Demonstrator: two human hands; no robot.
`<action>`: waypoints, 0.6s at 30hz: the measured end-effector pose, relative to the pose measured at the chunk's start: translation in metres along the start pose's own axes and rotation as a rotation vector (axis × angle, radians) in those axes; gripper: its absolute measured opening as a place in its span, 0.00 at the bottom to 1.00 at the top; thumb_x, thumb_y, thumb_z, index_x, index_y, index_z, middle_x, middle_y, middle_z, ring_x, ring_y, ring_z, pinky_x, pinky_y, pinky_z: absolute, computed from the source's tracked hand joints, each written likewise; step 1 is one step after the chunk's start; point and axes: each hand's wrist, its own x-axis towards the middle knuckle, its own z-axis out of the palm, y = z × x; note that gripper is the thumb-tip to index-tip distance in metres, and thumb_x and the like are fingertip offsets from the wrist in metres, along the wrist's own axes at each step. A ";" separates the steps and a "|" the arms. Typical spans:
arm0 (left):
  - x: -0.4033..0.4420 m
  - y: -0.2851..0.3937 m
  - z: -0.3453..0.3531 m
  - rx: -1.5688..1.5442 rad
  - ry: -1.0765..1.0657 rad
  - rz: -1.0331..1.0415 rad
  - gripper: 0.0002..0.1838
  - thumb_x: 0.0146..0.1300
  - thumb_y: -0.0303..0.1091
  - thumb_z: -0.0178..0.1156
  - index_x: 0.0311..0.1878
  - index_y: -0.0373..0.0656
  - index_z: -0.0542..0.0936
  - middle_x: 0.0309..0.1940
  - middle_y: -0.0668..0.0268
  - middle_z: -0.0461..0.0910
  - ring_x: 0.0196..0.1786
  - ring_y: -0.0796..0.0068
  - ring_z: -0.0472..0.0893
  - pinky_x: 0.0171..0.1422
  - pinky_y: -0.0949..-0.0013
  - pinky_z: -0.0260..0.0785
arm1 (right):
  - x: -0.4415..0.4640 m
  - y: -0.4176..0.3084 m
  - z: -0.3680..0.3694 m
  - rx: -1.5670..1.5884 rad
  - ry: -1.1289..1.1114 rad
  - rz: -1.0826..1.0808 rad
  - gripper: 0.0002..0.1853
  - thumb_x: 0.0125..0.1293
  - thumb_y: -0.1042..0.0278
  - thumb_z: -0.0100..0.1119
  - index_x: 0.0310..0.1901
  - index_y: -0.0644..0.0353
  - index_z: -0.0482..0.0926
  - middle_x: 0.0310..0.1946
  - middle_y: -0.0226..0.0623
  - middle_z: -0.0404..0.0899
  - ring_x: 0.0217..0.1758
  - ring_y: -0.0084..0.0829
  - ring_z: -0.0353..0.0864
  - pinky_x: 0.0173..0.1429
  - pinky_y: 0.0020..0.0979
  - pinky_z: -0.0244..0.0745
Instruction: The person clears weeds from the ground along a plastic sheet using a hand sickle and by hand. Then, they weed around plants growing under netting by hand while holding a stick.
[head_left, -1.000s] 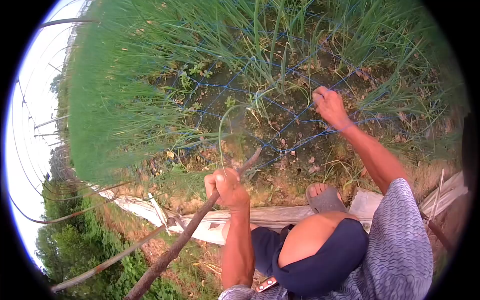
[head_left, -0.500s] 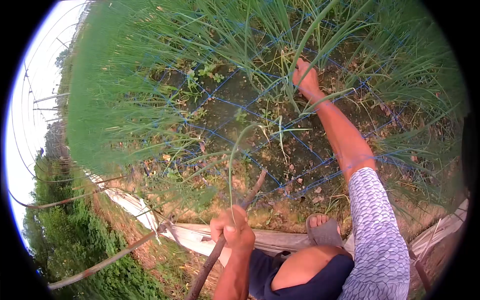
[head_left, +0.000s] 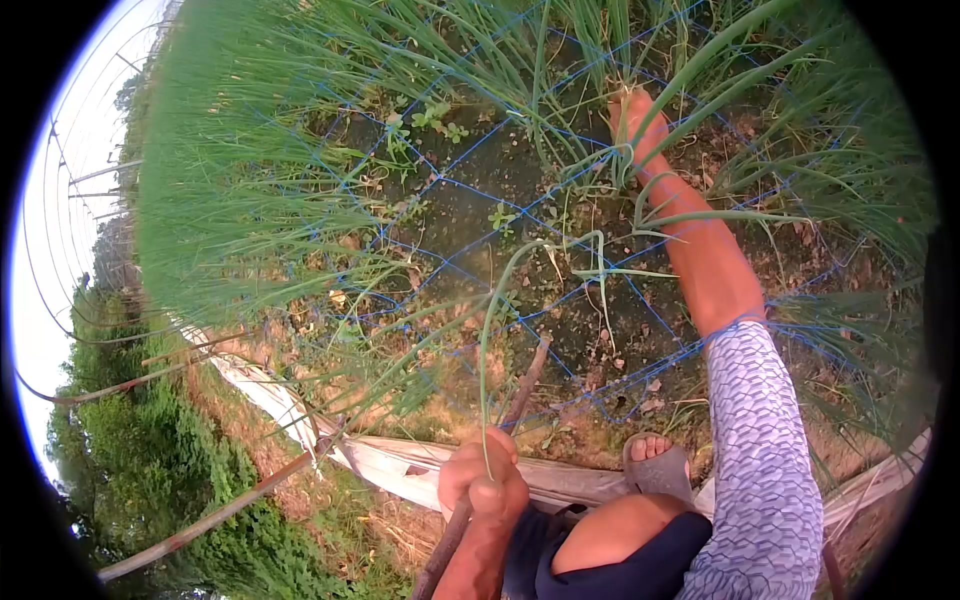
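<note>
My left hand (head_left: 485, 480) is closed around a thin brown wooden stick (head_left: 528, 383), which slants up past the knuckles and continues below the fist. A long green leaf stalk (head_left: 486, 350) runs down in front of that hand; whether the fingers also hold it I cannot tell. My right hand (head_left: 637, 118) reaches low among the bases of green onion plants (head_left: 615, 50), its fingers curled downward and mostly hidden by stems. What they pinch does not show. Blue netting (head_left: 470, 187) stretches over the soil around the right arm, and bent onion leaves (head_left: 690, 215) cross above the forearm.
Dense onion leaves (head_left: 220, 200) fill the far left and back. Small weeds (head_left: 502, 218) grow in the dark soil (head_left: 480, 240). A pale plastic sheet (head_left: 390, 465) edges the bed, beside my sandalled foot (head_left: 658, 467). Bare hoop poles (head_left: 215, 522) arch at the left.
My right hand has moved slightly up and farther into the plants. My left hand, with the stick, has shifted a little right and down in view, as the whole scene has shifted slightly.
</note>
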 end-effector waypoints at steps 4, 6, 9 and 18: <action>0.000 0.002 -0.001 0.008 -0.029 -0.020 0.14 0.68 0.38 0.57 0.30 0.44 0.66 0.13 0.74 0.57 0.17 0.82 0.57 0.23 0.73 0.56 | -0.002 0.007 0.001 -0.079 0.152 -0.151 0.10 0.60 0.66 0.55 0.41 0.54 0.82 0.36 0.47 0.80 0.43 0.52 0.80 0.48 0.50 0.75; 0.001 0.001 0.000 -0.014 -0.020 -0.020 0.14 0.68 0.38 0.57 0.30 0.45 0.66 0.13 0.74 0.57 0.17 0.82 0.57 0.23 0.73 0.56 | 0.002 0.006 -0.006 0.102 0.038 -0.124 0.09 0.60 0.63 0.56 0.38 0.57 0.81 0.37 0.48 0.80 0.43 0.53 0.79 0.47 0.50 0.75; -0.001 0.000 -0.002 -0.042 -0.044 -0.026 0.15 0.68 0.38 0.58 0.30 0.45 0.65 0.13 0.74 0.58 0.17 0.81 0.57 0.23 0.73 0.56 | -0.007 -0.002 -0.027 -0.067 -0.068 -0.079 0.12 0.62 0.60 0.55 0.41 0.58 0.80 0.39 0.49 0.80 0.43 0.54 0.79 0.49 0.49 0.75; -0.003 0.002 -0.002 -0.042 0.029 -0.060 0.19 0.65 0.43 0.62 0.25 0.45 0.65 0.13 0.74 0.59 0.17 0.80 0.57 0.23 0.71 0.55 | -0.109 0.003 -0.113 0.445 -0.093 0.327 0.13 0.65 0.65 0.49 0.46 0.64 0.76 0.33 0.41 0.82 0.34 0.33 0.83 0.37 0.35 0.77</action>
